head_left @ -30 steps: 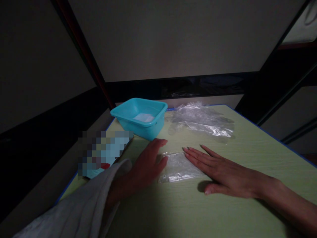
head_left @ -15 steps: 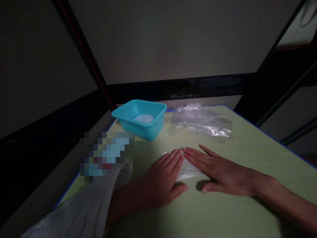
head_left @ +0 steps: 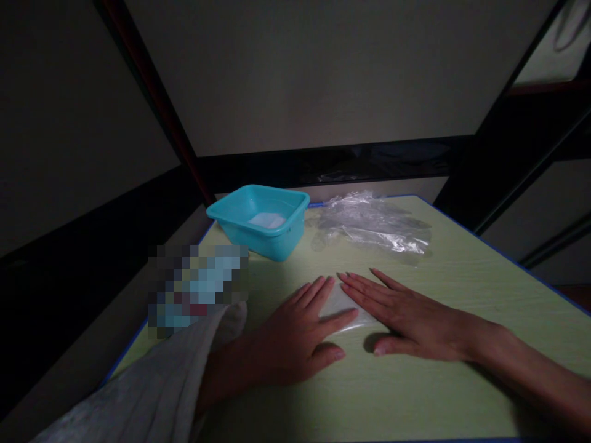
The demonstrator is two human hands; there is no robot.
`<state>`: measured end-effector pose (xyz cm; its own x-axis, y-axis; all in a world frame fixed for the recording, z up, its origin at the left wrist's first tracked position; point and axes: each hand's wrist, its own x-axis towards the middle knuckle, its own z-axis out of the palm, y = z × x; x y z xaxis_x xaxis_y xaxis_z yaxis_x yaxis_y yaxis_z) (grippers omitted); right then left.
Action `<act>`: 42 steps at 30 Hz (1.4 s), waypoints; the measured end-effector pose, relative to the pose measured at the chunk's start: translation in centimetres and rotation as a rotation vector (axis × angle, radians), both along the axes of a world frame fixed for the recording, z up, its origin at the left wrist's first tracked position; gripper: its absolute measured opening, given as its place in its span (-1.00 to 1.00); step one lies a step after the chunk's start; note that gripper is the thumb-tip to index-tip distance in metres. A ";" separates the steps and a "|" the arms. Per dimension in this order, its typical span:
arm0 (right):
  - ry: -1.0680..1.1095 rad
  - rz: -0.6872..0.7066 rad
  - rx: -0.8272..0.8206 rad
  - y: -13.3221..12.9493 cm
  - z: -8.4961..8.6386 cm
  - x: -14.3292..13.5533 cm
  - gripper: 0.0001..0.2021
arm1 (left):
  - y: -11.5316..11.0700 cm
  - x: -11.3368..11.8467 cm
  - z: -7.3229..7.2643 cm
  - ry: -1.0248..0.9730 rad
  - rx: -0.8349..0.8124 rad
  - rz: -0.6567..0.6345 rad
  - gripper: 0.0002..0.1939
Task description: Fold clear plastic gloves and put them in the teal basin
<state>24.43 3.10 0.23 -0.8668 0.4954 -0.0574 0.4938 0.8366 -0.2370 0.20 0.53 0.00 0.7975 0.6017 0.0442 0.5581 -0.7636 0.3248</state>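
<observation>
A small flat clear plastic bag (head_left: 340,303) lies on the pale green table (head_left: 443,400), partly covered by both hands. My left hand (head_left: 307,329) presses flat on its left part, palm down, with the index finger stretched across the plastic and apart from the other fingers. On the bag's right part rests my right hand (head_left: 401,314), also palm down, fingers straight and thumb spread. Whatever may be inside the bag cannot be made out. Neither hand grips anything.
A turquoise plastic basin (head_left: 277,246) with something white in its bottom stands at the back left. To its right lies a heap of clear plastic bags (head_left: 373,221). A blurred-out, pixelated item (head_left: 198,289) is at the left edge. Walls rise behind the table.
My left index finger has moved away from the other fingers, down and to the right over the bag. My right hand stays in nearly the same place.
</observation>
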 end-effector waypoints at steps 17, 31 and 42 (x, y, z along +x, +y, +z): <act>0.014 -0.013 -0.026 0.0 0.0 0.1 -0.20 | -0.5 -1.3 0.2 0.049 0.001 0.023 -0.43; 0.237 -0.122 -0.120 0.6 0.3 0.2 -0.33 | -0.5 -1.0 0.2 0.059 0.031 0.056 -0.24; 0.550 -0.385 -0.225 1.3 0.3 -0.2 -0.68 | -0.7 -0.2 -0.6 -0.249 0.199 0.223 -0.36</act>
<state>24.21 4.35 0.56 -0.5648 0.8001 0.2020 0.5036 0.5281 -0.6837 -0.04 -0.13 -0.56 0.5982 0.7191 0.3536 0.6400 -0.6943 0.3292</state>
